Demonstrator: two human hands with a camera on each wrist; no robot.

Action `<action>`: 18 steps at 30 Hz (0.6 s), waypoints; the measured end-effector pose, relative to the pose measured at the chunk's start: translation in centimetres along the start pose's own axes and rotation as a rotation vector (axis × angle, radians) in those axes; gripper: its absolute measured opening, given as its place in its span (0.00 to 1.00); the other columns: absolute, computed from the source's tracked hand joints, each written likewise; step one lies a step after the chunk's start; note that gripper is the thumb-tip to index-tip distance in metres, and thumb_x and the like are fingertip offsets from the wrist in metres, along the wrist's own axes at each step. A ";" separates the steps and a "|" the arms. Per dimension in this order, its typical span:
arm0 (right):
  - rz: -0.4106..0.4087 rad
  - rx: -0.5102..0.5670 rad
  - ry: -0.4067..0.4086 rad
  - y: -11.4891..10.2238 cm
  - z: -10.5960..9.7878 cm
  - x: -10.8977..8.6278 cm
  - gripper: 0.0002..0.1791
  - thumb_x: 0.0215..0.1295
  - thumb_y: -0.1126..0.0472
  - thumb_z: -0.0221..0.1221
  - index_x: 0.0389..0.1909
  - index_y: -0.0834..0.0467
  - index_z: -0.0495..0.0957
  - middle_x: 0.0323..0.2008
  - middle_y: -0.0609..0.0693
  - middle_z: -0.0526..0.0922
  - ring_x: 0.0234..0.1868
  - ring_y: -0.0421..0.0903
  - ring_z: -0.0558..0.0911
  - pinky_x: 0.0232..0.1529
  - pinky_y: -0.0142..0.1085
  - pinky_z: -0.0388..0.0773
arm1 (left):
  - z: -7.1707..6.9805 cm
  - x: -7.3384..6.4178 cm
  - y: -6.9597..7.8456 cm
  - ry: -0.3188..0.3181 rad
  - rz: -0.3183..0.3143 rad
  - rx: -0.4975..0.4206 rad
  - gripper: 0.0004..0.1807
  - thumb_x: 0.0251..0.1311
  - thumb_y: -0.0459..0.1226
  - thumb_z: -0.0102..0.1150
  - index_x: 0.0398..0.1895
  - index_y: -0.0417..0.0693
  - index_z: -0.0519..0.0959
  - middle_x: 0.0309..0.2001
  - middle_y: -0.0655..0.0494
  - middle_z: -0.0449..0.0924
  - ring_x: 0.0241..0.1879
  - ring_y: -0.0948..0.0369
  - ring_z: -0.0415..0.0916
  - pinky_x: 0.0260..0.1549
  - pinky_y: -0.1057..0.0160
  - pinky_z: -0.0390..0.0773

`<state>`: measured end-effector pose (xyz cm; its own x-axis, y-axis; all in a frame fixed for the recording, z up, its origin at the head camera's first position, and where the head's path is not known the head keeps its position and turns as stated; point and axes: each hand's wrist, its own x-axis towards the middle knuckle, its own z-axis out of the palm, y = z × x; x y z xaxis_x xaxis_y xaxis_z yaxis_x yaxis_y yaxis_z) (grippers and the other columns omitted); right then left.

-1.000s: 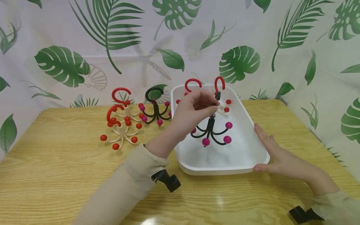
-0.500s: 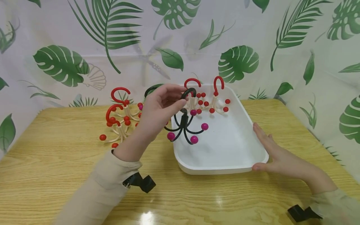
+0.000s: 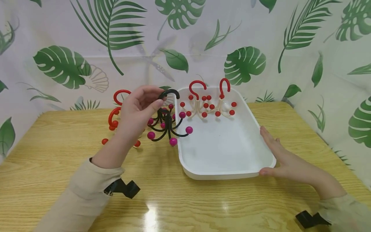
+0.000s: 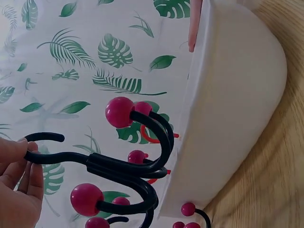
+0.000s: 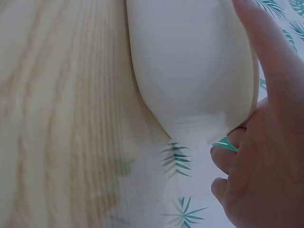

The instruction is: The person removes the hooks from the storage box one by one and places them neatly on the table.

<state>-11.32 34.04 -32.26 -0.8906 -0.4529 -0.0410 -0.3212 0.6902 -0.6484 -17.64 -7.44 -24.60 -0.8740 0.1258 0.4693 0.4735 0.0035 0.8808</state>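
In the head view my left hand [image 3: 135, 111] pinches a black multi-arm hook hanger [image 3: 168, 122] by its curved top hook. Magenta balls tip its arms, and it hangs upright over the left rim of the white tray [image 3: 226, 151]. The left wrist view shows the thumb and fingers on the hook of that hanger [image 4: 90, 161]. My right hand [image 3: 290, 161] rests against the tray's near right corner, thumb at the front and fingers along the side. Two red-hooked cream hangers with red balls, a left one [image 3: 197, 104] and a right one [image 3: 220, 104], stand inside the tray.
Left of the tray, a second black hanger [image 3: 159, 118] stands partly behind the held one. Red-hooked hangers [image 3: 113, 120] stand on the wooden table [image 3: 72, 138], partly hidden by my left hand. A leaf-patterned cloth [image 3: 130, 58] hangs at the back.
My left hand has carried the black hanger left, from over the tray's middle to its left rim. The right hand stays on the tray corner.
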 end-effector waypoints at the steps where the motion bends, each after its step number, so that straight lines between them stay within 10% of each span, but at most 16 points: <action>1: -0.001 0.000 -0.001 0.0 0.0 0.0 0.66 0.53 0.55 0.70 0.74 0.43 0.24 0.74 0.51 0.24 0.69 0.70 0.26 0.61 0.69 0.29 | -0.2 -0.1 -0.1 0.007 -0.012 0.000 0.14 0.62 0.29 0.59 0.50 0.39 0.76 0.45 0.48 0.80 0.46 0.55 0.77 0.49 0.63 0.76; 18: 0.001 0.002 -0.002 -0.1 -0.1 0.0 0.65 0.53 0.55 0.70 0.74 0.43 0.24 0.74 0.52 0.24 0.69 0.68 0.26 0.62 0.68 0.29 | -2.6 -0.6 -2.0 0.116 -0.107 0.016 0.11 0.62 0.28 0.57 0.48 0.39 0.77 0.45 0.45 0.79 0.45 0.57 0.78 0.47 0.68 0.77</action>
<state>-11.31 34.02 -32.18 -0.8905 -0.4530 -0.0431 -0.3193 0.6897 -0.6499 -18.33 -10.06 -26.50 -0.9258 0.0086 0.3778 0.3779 0.0264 0.9255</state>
